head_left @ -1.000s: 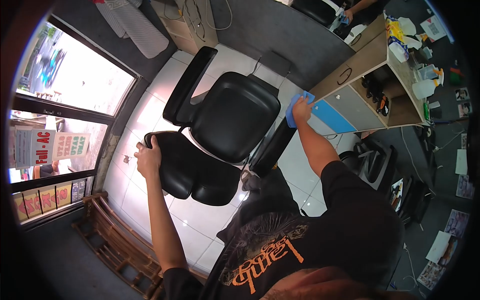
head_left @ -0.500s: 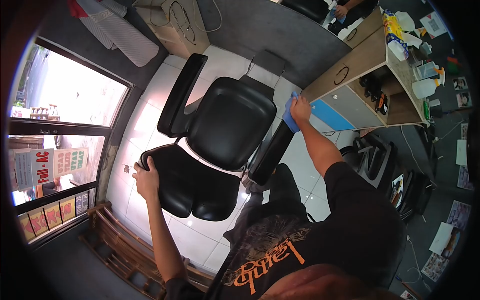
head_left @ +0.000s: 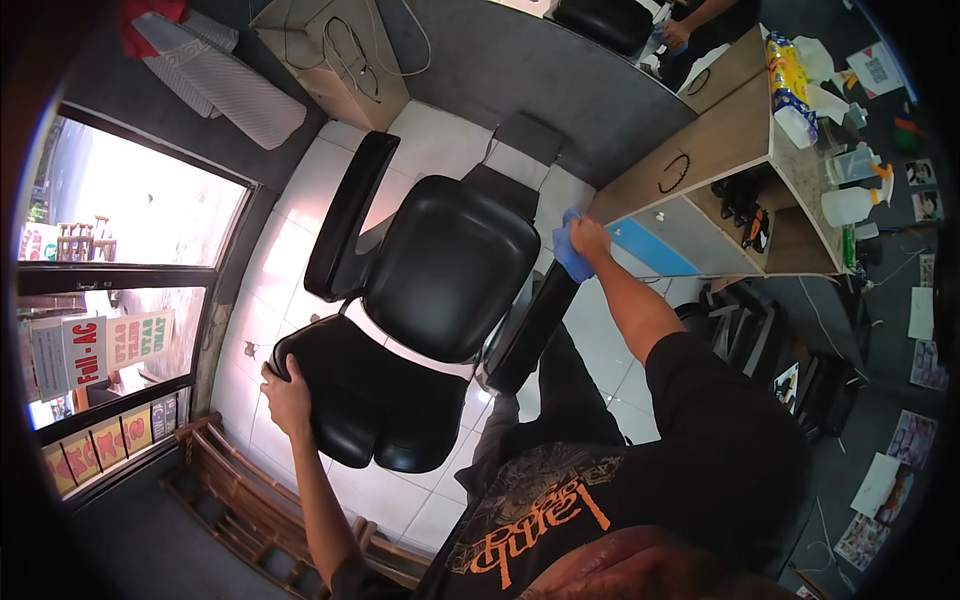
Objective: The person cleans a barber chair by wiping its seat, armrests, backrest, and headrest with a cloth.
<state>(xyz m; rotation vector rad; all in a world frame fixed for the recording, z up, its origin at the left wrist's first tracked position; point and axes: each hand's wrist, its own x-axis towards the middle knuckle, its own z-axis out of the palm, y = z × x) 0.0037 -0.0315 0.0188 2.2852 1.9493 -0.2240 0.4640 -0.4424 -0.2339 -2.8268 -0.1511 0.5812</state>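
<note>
Holding a blue cloth point(head_left: 570, 254) in the right hand point(head_left: 589, 240), at the upper end of the nearer armrest point(head_left: 530, 335), right of center in the frame. Gripping the outer edge of the black backrest point(head_left: 350, 385) with the left hand point(head_left: 287, 397), left of center, thumb on the front of the padding. Between the hands, near the middle, a black seat point(head_left: 450, 270), with the other armrest point(head_left: 345, 220) along the left. At upper right, a cabinet point(head_left: 725, 160) with blue and gray fronts; on top, a yellow-and-blue packet point(head_left: 789, 90) and a spray bottle point(head_left: 849, 206). At lower left, a brown bench point(head_left: 235, 500).
</note>
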